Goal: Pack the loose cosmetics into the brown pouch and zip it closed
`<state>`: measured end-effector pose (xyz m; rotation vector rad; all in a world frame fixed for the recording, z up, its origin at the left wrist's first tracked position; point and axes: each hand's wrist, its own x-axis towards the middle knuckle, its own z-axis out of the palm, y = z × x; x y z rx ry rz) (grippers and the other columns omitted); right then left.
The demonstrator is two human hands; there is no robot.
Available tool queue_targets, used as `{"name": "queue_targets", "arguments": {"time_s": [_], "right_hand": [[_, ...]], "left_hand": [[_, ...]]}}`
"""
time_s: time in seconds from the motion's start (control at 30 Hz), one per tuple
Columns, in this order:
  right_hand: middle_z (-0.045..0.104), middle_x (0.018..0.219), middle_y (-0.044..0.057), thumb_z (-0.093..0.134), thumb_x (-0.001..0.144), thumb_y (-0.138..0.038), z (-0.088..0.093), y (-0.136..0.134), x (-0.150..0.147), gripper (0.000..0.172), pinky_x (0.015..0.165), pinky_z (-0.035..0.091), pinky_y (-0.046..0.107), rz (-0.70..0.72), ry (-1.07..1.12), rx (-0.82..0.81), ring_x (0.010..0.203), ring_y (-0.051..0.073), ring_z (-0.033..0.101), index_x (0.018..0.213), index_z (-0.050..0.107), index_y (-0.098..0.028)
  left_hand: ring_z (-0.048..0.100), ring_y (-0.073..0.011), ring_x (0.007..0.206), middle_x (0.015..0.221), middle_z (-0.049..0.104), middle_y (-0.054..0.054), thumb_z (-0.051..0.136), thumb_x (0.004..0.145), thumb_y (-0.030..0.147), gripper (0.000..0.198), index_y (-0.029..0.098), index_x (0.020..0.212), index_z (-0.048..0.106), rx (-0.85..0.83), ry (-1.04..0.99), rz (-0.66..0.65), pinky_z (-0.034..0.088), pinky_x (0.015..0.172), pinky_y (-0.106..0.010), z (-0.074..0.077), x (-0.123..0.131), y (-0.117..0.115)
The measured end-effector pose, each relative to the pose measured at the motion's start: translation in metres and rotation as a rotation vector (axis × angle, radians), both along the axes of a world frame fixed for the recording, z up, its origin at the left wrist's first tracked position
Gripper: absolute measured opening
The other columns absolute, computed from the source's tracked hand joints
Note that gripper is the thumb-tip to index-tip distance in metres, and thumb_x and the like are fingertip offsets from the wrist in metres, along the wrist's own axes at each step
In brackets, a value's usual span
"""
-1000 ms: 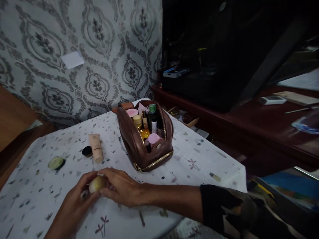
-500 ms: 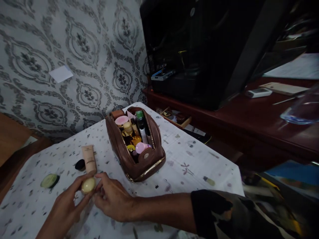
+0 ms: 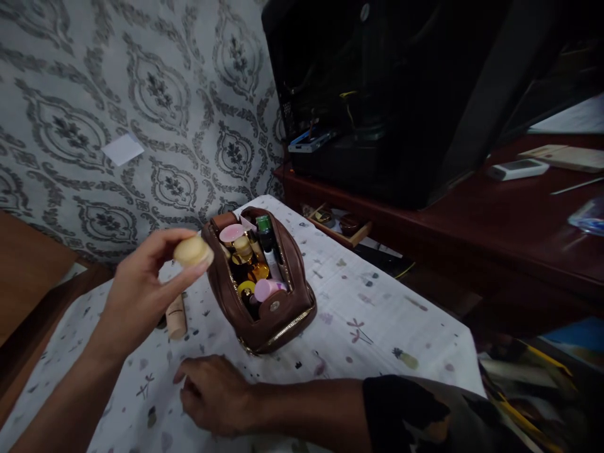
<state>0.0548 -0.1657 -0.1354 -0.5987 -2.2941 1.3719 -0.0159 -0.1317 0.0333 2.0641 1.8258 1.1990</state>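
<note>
Pinched between the fingers and thumb of my left hand [image 3: 146, 283] is a small round pale-yellow cosmetic jar [image 3: 191, 250]. It is held up off the table, close to the left side of a brown toiletry bag [image 3: 283, 324]. The bag stands unzipped, with a pink-lidded jar [image 3: 231, 233], a gold-capped bottle [image 3: 242, 248], a green-topped bottle [image 3: 264, 224] and a pink tube [image 3: 268, 289] inside. My right hand [image 3: 214, 393] rests on the cloth in front of the bag, fingers curled, with nothing seen in them. A beige tube [image 3: 176, 321] lies partly hidden behind my left hand.
A white patterned cloth [image 3: 377, 333] covers the table. Behind it is grey patterned wallpaper [image 3: 160, 88]. To the right, a large black television [image 3: 377, 107] stands on a dark red cabinet [image 3: 472, 207], with an open drawer [image 3: 353, 236] below.
My left hand has lifted the jar up and right, from the table front towards the bag. My right hand has come away from the jar and stays low on the cloth.
</note>
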Motion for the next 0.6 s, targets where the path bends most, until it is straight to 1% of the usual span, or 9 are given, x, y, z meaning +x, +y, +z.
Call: {"name": "queue_targets", "arguments": {"time_s": [0.07, 0.17, 0.27, 0.4, 0.5, 0.6], "right_hand": [[0.08, 0.102, 0.007, 0.055, 0.086, -0.023, -0.002, 0.0, -0.002, 0.038, 0.091, 0.053, 0.031, 0.006, 0.003, 0.0, 0.097, 0.024, 0.074, 0.118, 0.074, -0.018], [0.08, 0.107, 0.007, 0.055, 0.085, -0.024, -0.005, -0.001, -0.004, 0.035, 0.091, 0.053, 0.031, 0.017, -0.007, -0.002, 0.1, 0.024, 0.074, 0.114, 0.075, -0.019], [0.081, 0.109, 0.008, 0.057, 0.086, -0.025, -0.005, -0.001, -0.004, 0.034, 0.089, 0.054, 0.031, 0.03, -0.032, -0.004, 0.101, 0.025, 0.075, 0.114, 0.076, -0.02], [0.081, 0.109, 0.009, 0.059, 0.085, -0.022, -0.007, -0.002, -0.005, 0.034, 0.087, 0.056, 0.032, 0.058, -0.053, 0.04, 0.1, 0.027, 0.076, 0.113, 0.077, -0.02], [0.081, 0.11, 0.008, 0.06, 0.084, -0.022, -0.011, -0.001, -0.007, 0.033, 0.087, 0.056, 0.031, 0.083, -0.042, 0.082, 0.101, 0.026, 0.076, 0.112, 0.077, -0.02], [0.081, 0.107, 0.008, 0.06, 0.085, -0.023, -0.015, -0.001, -0.009, 0.032, 0.086, 0.056, 0.03, 0.087, -0.03, 0.112, 0.099, 0.025, 0.076, 0.112, 0.076, -0.02]], "left_hand": [[0.067, -0.0212, 0.1, 0.112, 0.072, -0.003, 0.074, 0.079, 0.046, 0.041, 0.021, 0.111, 0.068, -0.036, 0.136, -0.084, 0.052, 0.093, -0.034, 0.004, 0.011, 0.016], [0.066, -0.0204, 0.09, 0.108, 0.073, -0.002, 0.066, 0.083, 0.047, 0.037, 0.023, 0.111, 0.068, -0.153, 0.368, -0.153, 0.052, 0.082, -0.032, 0.006, 0.024, 0.036], [0.064, -0.0188, 0.082, 0.099, 0.071, 0.0, 0.064, 0.085, 0.039, 0.025, 0.023, 0.104, 0.066, -0.25, 0.6, -0.184, 0.048, 0.076, -0.031, 0.005, 0.032, 0.051], [0.065, -0.0219, 0.086, 0.096, 0.069, -0.003, 0.066, 0.086, 0.03, 0.012, 0.021, 0.093, 0.063, -0.433, 0.824, -0.227, 0.044, 0.071, -0.03, 0.002, 0.044, 0.067], [0.067, -0.0242, 0.083, 0.088, 0.068, -0.004, 0.069, 0.086, 0.03, 0.012, 0.021, 0.089, 0.062, -0.51, 0.96, -0.174, 0.044, 0.07, -0.031, -0.002, 0.053, 0.075], [0.069, -0.0273, 0.086, 0.088, 0.069, -0.006, 0.072, 0.085, 0.031, 0.013, 0.021, 0.087, 0.064, -0.51, 1.027, -0.121, 0.048, 0.074, -0.034, -0.009, 0.058, 0.08]]}}
